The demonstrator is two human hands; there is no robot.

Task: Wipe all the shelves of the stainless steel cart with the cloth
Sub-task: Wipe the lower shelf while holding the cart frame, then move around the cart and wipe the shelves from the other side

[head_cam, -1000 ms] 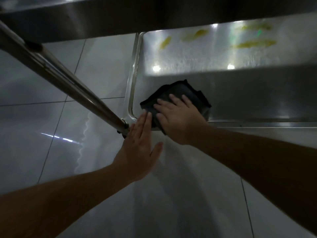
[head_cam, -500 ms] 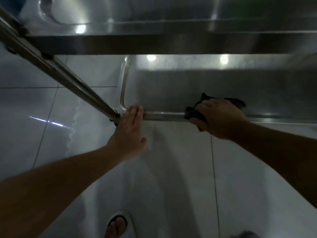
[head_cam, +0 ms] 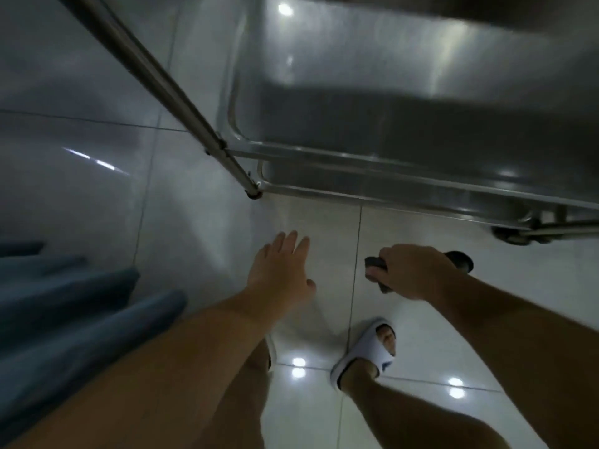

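The cloth [head_cam: 376, 268], dark and bunched, sits in your right hand [head_cam: 411, 270], whose fingers curl round it above the tiled floor [head_cam: 317, 218], clear of the stainless steel cart [head_cam: 389, 124]. Your left hand [head_cam: 278, 273] hangs released, fingers straight, holding nothing, just short of the cart's corner post [head_cam: 181, 98]. The lower shelves [head_cam: 405, 179] lie beyond both hands. One white sandal [head_cam: 366, 351] shows below.

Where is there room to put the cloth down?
The cart shelf shows bare steel from its rounded corner rim rightward. Bare floor tile lies between the cart's edge and both hands. It's crowded lower down: the sandalled foot, legs, and blue fabric at left.
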